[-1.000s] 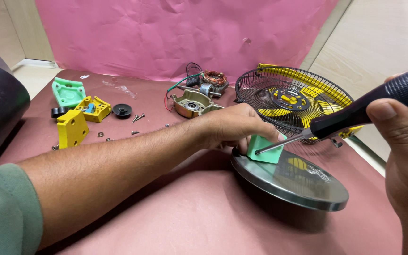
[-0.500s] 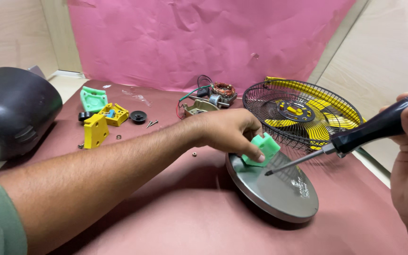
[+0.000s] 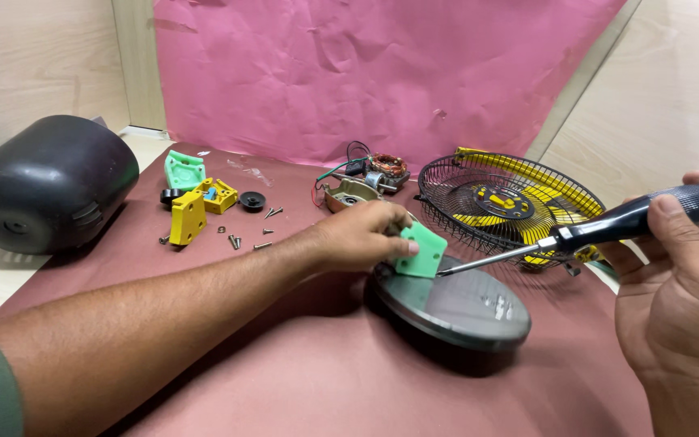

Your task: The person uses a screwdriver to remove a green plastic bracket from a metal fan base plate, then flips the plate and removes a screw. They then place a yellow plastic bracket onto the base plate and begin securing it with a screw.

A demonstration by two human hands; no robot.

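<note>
My left hand (image 3: 363,235) grips a small green plastic piece (image 3: 420,252) standing on the near-left edge of a round dark metal base (image 3: 463,309). My right hand (image 3: 677,299) is wrapped around the black handle of a screwdriver (image 3: 608,225). Its metal tip touches the right side of the green piece.
A black and yellow fan grille (image 3: 511,206) lies behind the base. A motor with copper coil and wires (image 3: 366,180) sits further back. Yellow (image 3: 188,217) and green (image 3: 184,171) plastic parts and loose screws (image 3: 240,239) lie at the left, beside a large black housing (image 3: 46,184). Pink paper covers the surface.
The view has shifted and the black housing has come fully into sight. The screwdriver has dropped from pointing at the piece's lower edge to touching its right side. My left hand keeps holding the green piece.
</note>
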